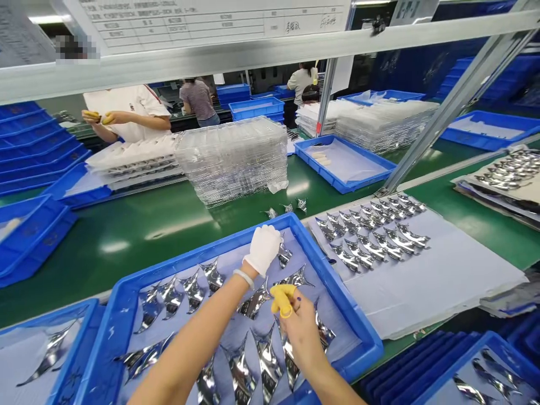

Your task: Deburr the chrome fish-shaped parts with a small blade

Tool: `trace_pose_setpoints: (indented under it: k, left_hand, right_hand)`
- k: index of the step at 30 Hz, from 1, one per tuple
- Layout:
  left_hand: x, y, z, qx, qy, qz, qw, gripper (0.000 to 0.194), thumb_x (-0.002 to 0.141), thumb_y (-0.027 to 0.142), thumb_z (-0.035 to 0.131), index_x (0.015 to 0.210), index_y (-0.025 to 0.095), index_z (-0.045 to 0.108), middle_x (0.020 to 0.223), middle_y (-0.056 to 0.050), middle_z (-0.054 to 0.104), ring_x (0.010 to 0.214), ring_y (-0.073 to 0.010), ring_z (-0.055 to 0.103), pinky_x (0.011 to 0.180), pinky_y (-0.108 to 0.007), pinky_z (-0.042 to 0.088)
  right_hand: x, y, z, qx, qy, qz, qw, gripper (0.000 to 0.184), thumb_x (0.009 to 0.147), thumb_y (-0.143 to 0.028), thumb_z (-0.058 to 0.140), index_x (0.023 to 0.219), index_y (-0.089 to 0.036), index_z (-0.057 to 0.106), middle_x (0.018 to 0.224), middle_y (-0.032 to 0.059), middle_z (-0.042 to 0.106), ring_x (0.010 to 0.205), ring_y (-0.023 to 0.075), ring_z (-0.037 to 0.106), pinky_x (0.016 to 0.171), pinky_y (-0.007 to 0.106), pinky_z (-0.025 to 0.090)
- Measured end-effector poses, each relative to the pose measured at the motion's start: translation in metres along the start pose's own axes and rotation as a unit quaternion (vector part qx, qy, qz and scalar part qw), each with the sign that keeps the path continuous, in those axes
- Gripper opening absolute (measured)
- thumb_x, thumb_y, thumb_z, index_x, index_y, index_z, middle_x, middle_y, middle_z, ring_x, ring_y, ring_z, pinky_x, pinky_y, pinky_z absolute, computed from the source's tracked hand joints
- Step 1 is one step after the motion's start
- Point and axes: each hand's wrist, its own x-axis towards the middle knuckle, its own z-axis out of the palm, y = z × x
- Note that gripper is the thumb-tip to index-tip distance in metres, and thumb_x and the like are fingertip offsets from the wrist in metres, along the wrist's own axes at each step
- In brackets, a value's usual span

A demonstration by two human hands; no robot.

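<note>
My left hand [264, 251], in a white glove, reaches to the far right of a blue tray [375, 343]. Its fingers are closed at a shiny silver star-like metal part [285, 257], partly hidden by the glove. Yellow finger covers sit on my right hand [297, 323], which is held over the right half of the tray with its fingers curled; whatever they hold is hidden. Close to these fingers lie a curved metal part [298, 277] and another metal part [253, 305]. Several more such parts lie in rows on the tray's white lining, some covered by my forearms.
Right of the tray, a white sheet [422, 292] carries rows of shiny parts. Small parts [288, 208] lie beyond the rim. Clear plastic trays [236, 157] are stacked behind, under a metal rail [211, 56]. Across the bench a person [130, 112] works.
</note>
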Motion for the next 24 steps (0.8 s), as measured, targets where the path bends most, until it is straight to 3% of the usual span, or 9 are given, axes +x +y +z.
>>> trace_pose_setpoints:
  k: [3,5,7,9,12,14,19,24]
  left_hand:
    - [-0.027,-0.011,-0.028,-0.091,0.056,-0.033,0.994,0.02,0.1,0.034,0.065,0.104,0.016,0.071,0.112,-0.008,0.074,0.11,-0.0246,0.069,0.102,-0.051,0.053]
    - [-0.058,-0.016,-0.052,-0.164,0.103,-0.057,0.979,0.021,0.102,0.034,0.058,0.101,0.018,0.073,0.11,-0.009,0.077,0.109,-0.025,0.07,0.104,-0.048,0.052]
    - [-0.094,-0.017,-0.074,-0.244,0.135,-0.076,0.957,0.027,0.103,0.041,0.056,0.105,0.02,0.071,0.115,-0.01,0.078,0.108,-0.0251,0.072,0.098,-0.042,0.055]
    - [-0.129,-0.016,-0.089,-0.314,0.162,-0.095,0.931,0.031,0.102,0.046,0.055,0.112,0.02,0.068,0.12,-0.011,0.078,0.108,-0.0244,0.074,0.095,-0.039,0.058]
    - [-0.168,-0.015,-0.094,-0.378,0.185,-0.116,0.9,0.031,0.098,0.048,0.062,0.107,0.02,0.071,0.115,-0.01,0.08,0.104,-0.0243,0.075,0.094,-0.037,0.058]
    - [-0.184,-0.017,-0.093,-0.403,0.192,-0.128,0.886,0.031,0.095,0.049,0.066,0.101,0.02,0.074,0.11,-0.011,0.081,0.101,-0.0251,0.075,0.093,-0.038,0.058]
    - [-0.209,-0.026,-0.099,-0.448,0.168,-0.153,0.865,0.036,0.092,0.053,0.069,0.102,0.02,0.08,0.113,-0.013,0.08,0.107,-0.0297,0.075,0.098,-0.042,0.059]
    - [-0.234,-0.029,-0.11,-0.484,0.17,-0.262,0.818,0.032,0.089,0.052,0.074,0.103,0.024,0.08,0.112,-0.011,0.081,0.108,-0.0311,0.075,0.103,-0.045,0.058]
  right_hand:
    - [0.003,-0.014,0.0,0.116,0.084,-0.017,0.99,0.045,0.072,-0.059,0.083,0.088,-0.019,0.07,0.057,-0.0078,0.048,0.046,0.007,0.026,0.042,0.02,0.023]
    - [0.003,-0.02,0.0,0.156,0.098,-0.022,0.983,0.048,0.075,-0.063,0.08,0.093,-0.019,0.071,0.057,-0.0067,0.049,0.048,0.0088,0.031,0.042,0.02,0.025]
    - [0.0,-0.022,0.002,0.142,0.059,-0.001,0.988,0.05,0.078,-0.064,0.077,0.095,-0.018,0.072,0.058,-0.0052,0.051,0.048,0.0094,0.033,0.042,0.021,0.025]
    - [-0.007,-0.02,0.008,0.105,-0.027,0.039,0.993,0.049,0.081,-0.066,0.074,0.092,-0.018,0.07,0.056,-0.006,0.05,0.046,0.0088,0.031,0.042,0.021,0.023]
    - [-0.021,-0.015,0.023,0.07,-0.165,0.096,0.979,0.051,0.086,-0.069,0.068,0.079,-0.019,0.061,0.05,-0.0082,0.045,0.045,0.0077,0.026,0.043,0.021,0.019]
    - [-0.028,-0.013,0.031,0.063,-0.217,0.108,0.968,0.05,0.086,-0.067,0.069,0.073,-0.02,0.055,0.046,-0.0101,0.04,0.045,0.007,0.023,0.044,0.021,0.018]
    - [-0.034,-0.018,0.037,0.049,-0.262,0.115,0.957,0.045,0.078,-0.055,0.081,0.07,-0.022,0.051,0.053,-0.0114,0.033,0.048,0.0064,0.02,0.045,0.023,0.017]
    - [-0.039,-0.019,0.036,-0.024,-0.261,0.074,0.962,0.033,0.082,-0.041,0.079,0.071,-0.021,0.056,0.061,-0.0083,0.033,0.055,0.0087,0.021,0.048,0.023,0.021]
